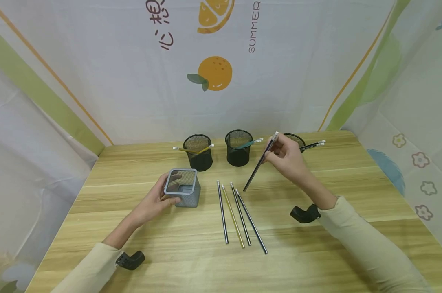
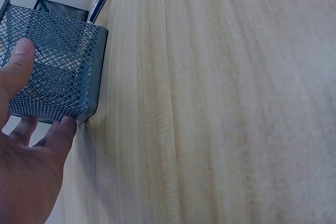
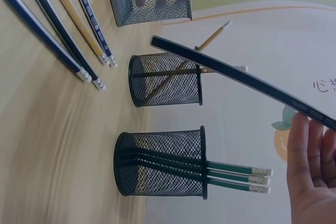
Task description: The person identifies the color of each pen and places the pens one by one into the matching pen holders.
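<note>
My right hand (image 1: pixel 288 159) pinches a dark pencil (image 1: pixel 256 169) near its white eraser end, lifted above the table with the other end slanting down. In the right wrist view the same pencil (image 3: pixel 231 72) crosses in front of a round cup. On the left, my left hand (image 1: pixel 155 204) grips a square grey mesh pen holder (image 1: pixel 190 200), thumb on one side and fingers on the other. The pen holder (image 2: pixel 58 72) looks empty. Between the hands lie a yellow pencil (image 1: pixel 234 217) and several dark pencils (image 1: pixel 251 221), roughly side by side.
Three round black mesh cups line the table's back: the left cup (image 1: pixel 200 162) with yellow pencils, the middle cup (image 1: pixel 238 156) with green ones, the right cup (image 1: pixel 295 138) with black ones, partly hidden by my right hand. A printed curtain (image 1: pixel 147 101) hangs behind.
</note>
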Tool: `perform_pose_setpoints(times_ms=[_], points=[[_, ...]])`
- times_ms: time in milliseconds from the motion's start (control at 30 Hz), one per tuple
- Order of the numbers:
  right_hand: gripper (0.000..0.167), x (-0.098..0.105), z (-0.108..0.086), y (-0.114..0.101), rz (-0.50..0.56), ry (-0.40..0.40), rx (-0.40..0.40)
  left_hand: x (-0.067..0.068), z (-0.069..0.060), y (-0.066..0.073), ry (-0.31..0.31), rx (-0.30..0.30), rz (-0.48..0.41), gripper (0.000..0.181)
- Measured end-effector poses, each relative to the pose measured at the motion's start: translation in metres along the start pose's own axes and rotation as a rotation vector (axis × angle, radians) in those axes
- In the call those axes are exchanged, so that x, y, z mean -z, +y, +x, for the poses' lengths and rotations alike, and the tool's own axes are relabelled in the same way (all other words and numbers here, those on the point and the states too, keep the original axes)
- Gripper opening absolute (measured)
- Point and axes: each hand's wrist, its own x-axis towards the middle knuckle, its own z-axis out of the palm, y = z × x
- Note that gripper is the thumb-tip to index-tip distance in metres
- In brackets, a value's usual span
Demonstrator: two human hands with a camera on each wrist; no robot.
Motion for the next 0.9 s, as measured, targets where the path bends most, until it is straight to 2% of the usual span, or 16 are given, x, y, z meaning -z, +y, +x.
perform_pose_setpoints(times_ms=[233,433,900], points=[[0.010,-0.003,0.002,-0.002,0.059,0.079,0.074,0.000,0.000,0.001,-0.001,0.002,0.004,0.080],[0.008,-0.005,0.003,-0.006,0.133,0.155,0.081,0.000,0.000,0.000,0.000,-0.005,0.002,0.080],[0.008,-0.014,0.004,-0.006,0.171,0.192,0.102,0.000,0.000,0.001,-0.004,-0.005,0.004,0.080]])
